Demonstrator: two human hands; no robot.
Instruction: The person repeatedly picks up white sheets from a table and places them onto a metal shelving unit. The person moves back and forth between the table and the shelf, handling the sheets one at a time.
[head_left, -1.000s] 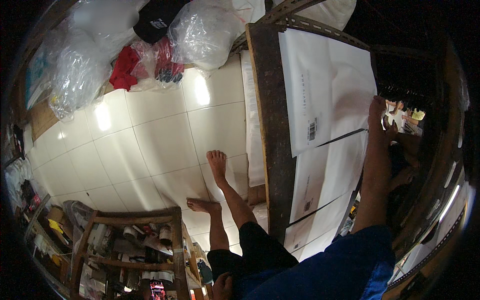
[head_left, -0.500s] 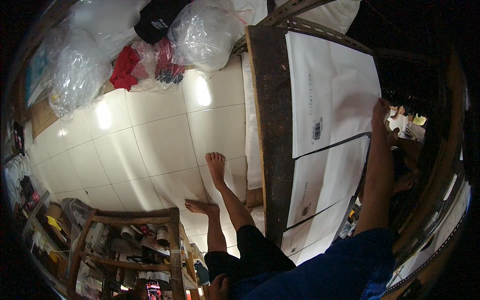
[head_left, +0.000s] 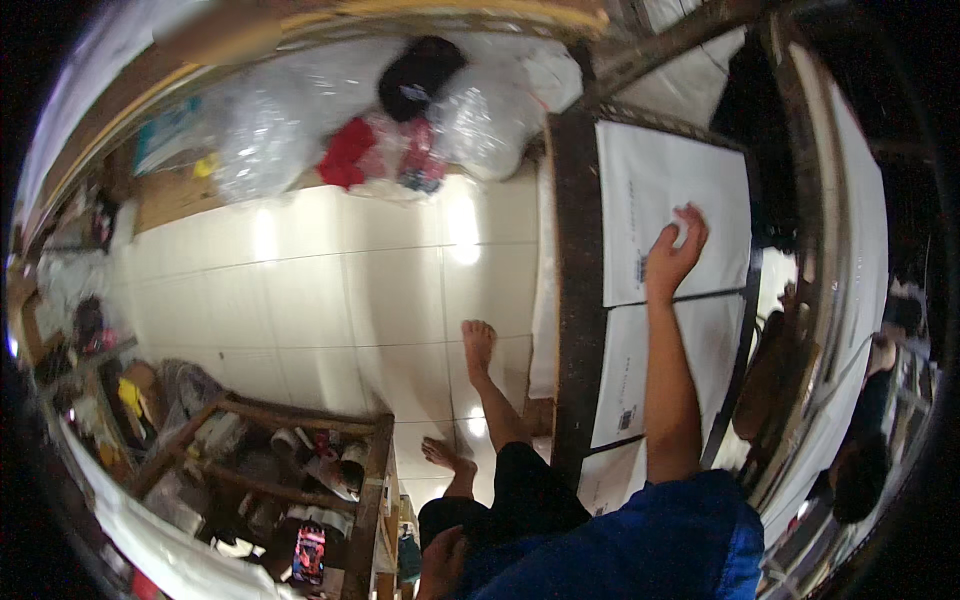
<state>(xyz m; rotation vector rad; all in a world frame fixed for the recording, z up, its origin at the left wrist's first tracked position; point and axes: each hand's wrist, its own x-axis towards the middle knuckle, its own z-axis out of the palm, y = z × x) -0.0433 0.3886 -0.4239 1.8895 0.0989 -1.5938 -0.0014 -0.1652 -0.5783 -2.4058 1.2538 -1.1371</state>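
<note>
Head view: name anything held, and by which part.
Right hand: nothing visibly held, fingers curled over the white printed sheet. Left hand: cannot be told.

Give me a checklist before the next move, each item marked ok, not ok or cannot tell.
1. Right hand over the farthest white sheet: ok.
2. Right hand touching that sheet: cannot tell.
3. Middle white sheet fully in sight: not ok, the right forearm covers part.
4. Left hand at the sheets: not ok, it is by the dark shorts.
5. Right foot in sight over the tiled floor: ok.
</note>
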